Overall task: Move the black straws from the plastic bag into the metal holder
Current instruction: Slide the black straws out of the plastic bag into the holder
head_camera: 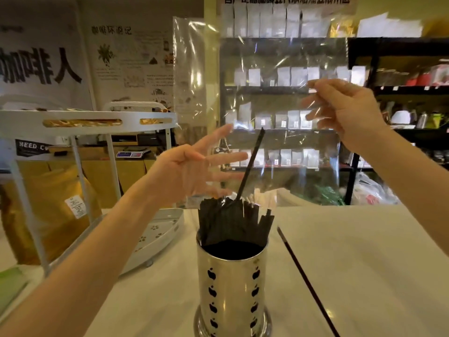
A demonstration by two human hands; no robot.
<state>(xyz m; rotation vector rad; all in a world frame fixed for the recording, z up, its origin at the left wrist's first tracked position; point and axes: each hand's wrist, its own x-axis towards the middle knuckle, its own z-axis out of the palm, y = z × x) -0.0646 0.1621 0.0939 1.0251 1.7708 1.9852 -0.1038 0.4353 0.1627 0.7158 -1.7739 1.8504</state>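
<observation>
A shiny metal holder (232,283) with dark cut-out shapes stands on the white table, packed with black straws (233,222) along its far side. One black straw (251,164) leans tilted above the bunch, inside the clear plastic bag (279,93). The bag hangs upside down over the holder, and my right hand (345,110) pinches it up high at the right. My left hand (194,169) is spread open with its fingers against the bag's left side. Another black straw (308,280) lies flat on the table right of the holder.
A white tiered cart (80,122) stands at the left, with brown sacks (58,210) behind it. Dark shelves (286,88) with white packets fill the background. A white sheet (364,263) covers the table's right part.
</observation>
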